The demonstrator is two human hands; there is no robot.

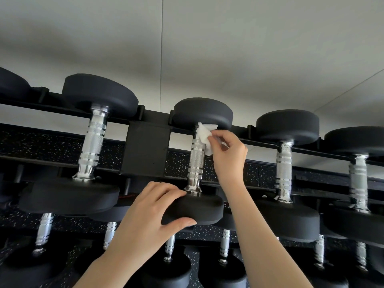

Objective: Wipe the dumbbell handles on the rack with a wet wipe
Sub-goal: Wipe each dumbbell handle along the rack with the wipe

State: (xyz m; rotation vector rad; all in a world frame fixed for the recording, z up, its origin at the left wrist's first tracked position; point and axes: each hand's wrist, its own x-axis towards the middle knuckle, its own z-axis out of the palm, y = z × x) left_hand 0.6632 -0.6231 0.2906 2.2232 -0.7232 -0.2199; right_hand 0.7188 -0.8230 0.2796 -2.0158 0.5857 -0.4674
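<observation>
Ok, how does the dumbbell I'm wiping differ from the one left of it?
The wiped dumbbell has smaller heads than its left neighbour. Left hand grips it, right hand holds a wipe on its handle; the left neighbour is untouched. Both: black heads, chrome handles.

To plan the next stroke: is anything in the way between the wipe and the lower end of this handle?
Nothing visible. The wipe in the right hand sits at the top of the handle; the left hand holds only the lower weight.

wall [228, 48]: pale grey | seam [161, 59]: thin, vertical, on wall | floor [52, 142]: black, white-speckled
</observation>
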